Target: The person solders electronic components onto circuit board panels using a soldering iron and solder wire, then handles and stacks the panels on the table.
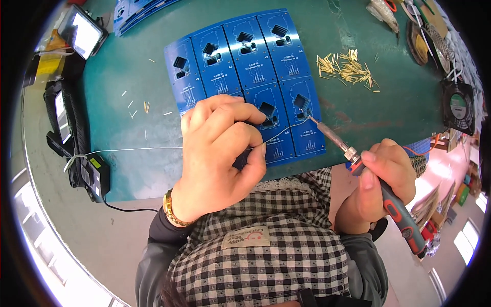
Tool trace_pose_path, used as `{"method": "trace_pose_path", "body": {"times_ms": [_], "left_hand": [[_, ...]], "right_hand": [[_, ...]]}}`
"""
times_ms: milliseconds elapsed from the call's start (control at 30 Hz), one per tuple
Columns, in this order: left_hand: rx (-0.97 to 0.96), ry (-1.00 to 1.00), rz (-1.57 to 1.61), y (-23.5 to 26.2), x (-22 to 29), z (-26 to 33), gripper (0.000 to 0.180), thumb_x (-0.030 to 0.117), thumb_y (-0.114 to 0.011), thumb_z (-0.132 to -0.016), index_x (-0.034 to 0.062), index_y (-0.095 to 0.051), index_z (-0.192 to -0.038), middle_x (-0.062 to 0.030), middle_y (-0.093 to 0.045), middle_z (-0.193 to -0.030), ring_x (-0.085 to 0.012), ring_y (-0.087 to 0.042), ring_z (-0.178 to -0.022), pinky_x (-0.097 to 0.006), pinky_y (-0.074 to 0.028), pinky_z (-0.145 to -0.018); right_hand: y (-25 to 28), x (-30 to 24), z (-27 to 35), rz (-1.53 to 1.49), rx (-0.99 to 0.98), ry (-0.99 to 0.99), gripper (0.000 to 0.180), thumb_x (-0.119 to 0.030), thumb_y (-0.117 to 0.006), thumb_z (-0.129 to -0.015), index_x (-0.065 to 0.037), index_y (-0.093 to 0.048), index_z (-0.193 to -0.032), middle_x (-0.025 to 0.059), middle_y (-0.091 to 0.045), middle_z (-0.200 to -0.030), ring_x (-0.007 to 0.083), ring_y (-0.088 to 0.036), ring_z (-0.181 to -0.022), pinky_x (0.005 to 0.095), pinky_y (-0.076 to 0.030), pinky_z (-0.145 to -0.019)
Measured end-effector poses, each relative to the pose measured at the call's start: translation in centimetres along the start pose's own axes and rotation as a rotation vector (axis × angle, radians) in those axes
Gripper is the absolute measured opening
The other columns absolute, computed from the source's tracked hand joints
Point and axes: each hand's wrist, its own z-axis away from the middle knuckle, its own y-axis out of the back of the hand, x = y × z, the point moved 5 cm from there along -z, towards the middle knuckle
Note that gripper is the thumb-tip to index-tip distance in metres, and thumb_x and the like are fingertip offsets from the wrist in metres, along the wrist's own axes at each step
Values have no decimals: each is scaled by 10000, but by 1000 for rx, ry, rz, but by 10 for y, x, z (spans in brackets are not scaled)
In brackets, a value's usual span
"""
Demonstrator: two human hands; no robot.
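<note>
Both hands work over a blue panel of printed circuit boards (245,77) that lies on a dark green table mat (128,71) in the upper middle of the frame. At centre, the left hand (220,153) is curled shut, its thumb and fingertips pinching a thin silvery solder wire (286,129); the wire runs in from the left edge of the mat, passes under the hand and arcs up to the right toward the board at the lower right of the panel. Toward the lower right of the frame, the right hand (381,179) is closed around the red-and-black handle of a soldering iron (394,204). Its metal shaft slants up to the left, and the tip meets the end of the wire at a small black component (302,102) on that lower-right board.

Each board in the panel carries similar small black parts. A loose heap of short brass pins (348,69) lies on the mat to the right of the panel, well apart from both hands. A small black fan (459,106) sits at the right edge, and a lit white lamp (82,31) stands in the upper left.
</note>
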Motion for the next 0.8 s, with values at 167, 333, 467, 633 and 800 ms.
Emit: {"method": "trace_pose_path", "body": {"times_ms": [167,333,467,633,800], "left_hand": [[-1,-8,-10,-2,1,-1,153,1,-648,-620,77,-570,-728,-69,-620,-982,-299,-540,-993,-393,-381,-889],[7,0,-32,-2,1,-1,157,1,-652,-617,80,-571,-726,-68,-616,-970,-290,-539,-974,-383,-377,-869],[17,0,-29,-2,1,-2,160,-2,-654,-613,78,-571,-725,-68,-614,-962,-286,-539,-962,-381,-378,-858],[16,-1,5,-2,0,-2,155,0,-658,-620,70,-576,-732,-71,-619,-962,-289,-542,-965,-382,-379,-867],[41,-17,29,-1,-3,0,193,13,-678,-612,112,-578,-743,-14,-613,-964,-247,-544,-961,-371,-348,-817]], "right_hand": [[-4,-4,-2,46,-18,30,225,-37,-641,-686,16,-675,-902,50,-528,-601,154,-439,-450,282,-311,-445],[-9,-5,-2,43,-27,59,222,-33,-643,-685,14,-677,-899,53,-524,-598,155,-439,-439,275,-304,-425],[-6,-4,1,70,-12,59,201,-67,-651,-709,11,-667,-893,59,-516,-603,161,-436,-454,283,-317,-436],[8,-4,3,123,97,65,197,-112,-649,-737,12,-647,-890,66,-516,-623,168,-428,-485,296,-323,-466],[13,-1,3,47,117,76,201,-112,-657,-734,19,-650,-887,66,-522,-633,168,-427,-490,296,-317,-472]]}}
